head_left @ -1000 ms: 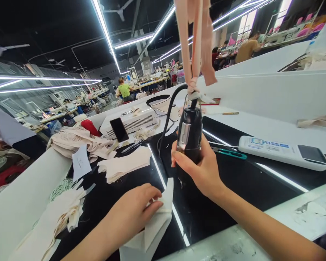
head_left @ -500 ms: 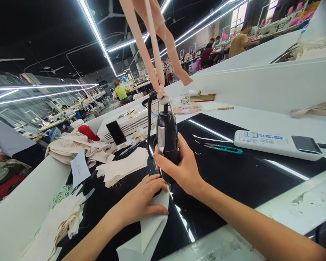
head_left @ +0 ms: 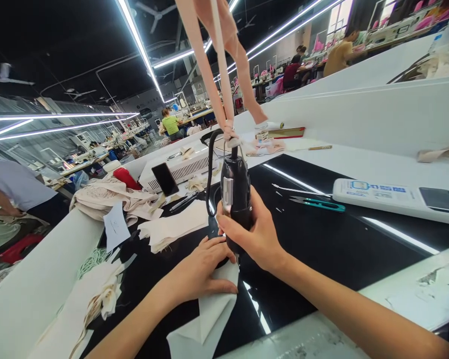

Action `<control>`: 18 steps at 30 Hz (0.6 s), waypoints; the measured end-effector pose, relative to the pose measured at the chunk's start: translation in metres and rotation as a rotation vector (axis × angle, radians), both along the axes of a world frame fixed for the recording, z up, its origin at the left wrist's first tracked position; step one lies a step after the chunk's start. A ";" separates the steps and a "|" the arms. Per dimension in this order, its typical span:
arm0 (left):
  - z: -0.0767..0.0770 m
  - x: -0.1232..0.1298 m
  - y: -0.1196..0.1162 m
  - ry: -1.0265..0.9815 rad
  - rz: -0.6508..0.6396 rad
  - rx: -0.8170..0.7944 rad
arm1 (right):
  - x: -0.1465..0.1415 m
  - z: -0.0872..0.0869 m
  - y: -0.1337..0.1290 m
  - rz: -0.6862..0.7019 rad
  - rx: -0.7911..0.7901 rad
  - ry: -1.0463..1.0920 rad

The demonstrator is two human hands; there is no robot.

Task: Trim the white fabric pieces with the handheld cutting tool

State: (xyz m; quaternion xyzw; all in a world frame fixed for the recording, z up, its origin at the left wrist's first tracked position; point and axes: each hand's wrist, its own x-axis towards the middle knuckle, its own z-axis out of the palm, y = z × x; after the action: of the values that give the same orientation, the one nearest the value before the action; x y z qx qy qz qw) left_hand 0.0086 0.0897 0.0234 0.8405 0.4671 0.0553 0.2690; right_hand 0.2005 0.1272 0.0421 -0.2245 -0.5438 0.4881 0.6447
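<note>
Toward the counter's (head_left: 322,254) near edge, the right hand (head_left: 256,232) grips a corded black power tool (head_left: 239,184), slung from pink strips (head_left: 243,70) probably bearing its weight; the left hand (head_left: 204,271), thumb and fingers spread, apparently steadies pale cloth (head_left: 213,319).

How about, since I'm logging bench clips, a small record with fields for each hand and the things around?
Left hand: palm down on pale cloth
Right hand: wrapped around black tool
Tool stance: roughly upright, peach strips knotted above its top
Tool's lower end: close to the left hand; contact with the cloth unclear
Surface: glossy black tabletop
Right side: teal snips beside a white device
Left side: layered fabric pieces, dark phone-like slab
</note>
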 end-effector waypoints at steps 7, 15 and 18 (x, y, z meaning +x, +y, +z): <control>-0.004 -0.001 0.002 0.020 -0.031 0.011 | -0.001 0.001 -0.006 -0.007 -0.002 0.005; -0.004 -0.002 0.004 0.007 -0.041 0.039 | -0.003 -0.002 -0.014 -0.003 0.034 -0.005; -0.006 -0.004 0.006 0.012 -0.050 0.021 | -0.002 -0.001 -0.015 0.009 0.022 0.007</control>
State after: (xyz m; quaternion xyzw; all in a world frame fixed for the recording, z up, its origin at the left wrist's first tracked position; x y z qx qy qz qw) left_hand 0.0046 0.0953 0.0177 0.8550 0.4469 0.0487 0.2587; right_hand 0.1983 0.1121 0.0410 -0.2133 -0.5481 0.4857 0.6467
